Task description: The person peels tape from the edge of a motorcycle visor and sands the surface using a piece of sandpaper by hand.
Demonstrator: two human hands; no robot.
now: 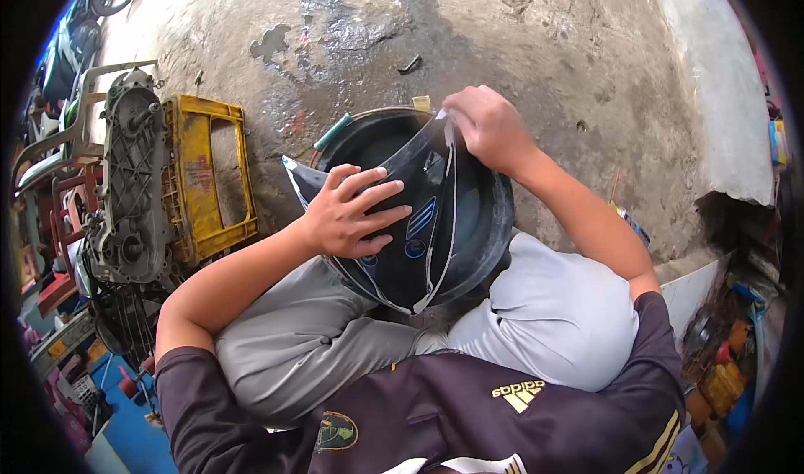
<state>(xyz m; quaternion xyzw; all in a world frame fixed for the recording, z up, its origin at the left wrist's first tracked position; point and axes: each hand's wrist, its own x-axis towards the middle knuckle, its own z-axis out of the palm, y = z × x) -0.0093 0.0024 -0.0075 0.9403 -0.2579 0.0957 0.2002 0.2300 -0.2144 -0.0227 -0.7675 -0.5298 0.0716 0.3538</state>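
Observation:
A glossy black motorcycle fairing panel (394,260) with pale edges and blue markings lies tilted across a round black bucket (484,265) between my knees. My left hand (356,212) rests on the panel's left part with its fingers spread. At the panel's far upper tip, the fingers of my right hand (486,126) are closed around the pale edge. Whether anything else is tucked under those fingers is hidden. A teal handle grip (332,131) sits at the bucket's upper left rim, and a small yellowish piece (421,103) shows at its far rim.
To the left stand a yellow plastic crate (194,172) and a grey metal engine casing (134,177). Wet concrete floor (360,38) stretches ahead, with a small dark object (409,64) on it. A raised concrete ledge (724,97) and assorted clutter (724,382) line the right side.

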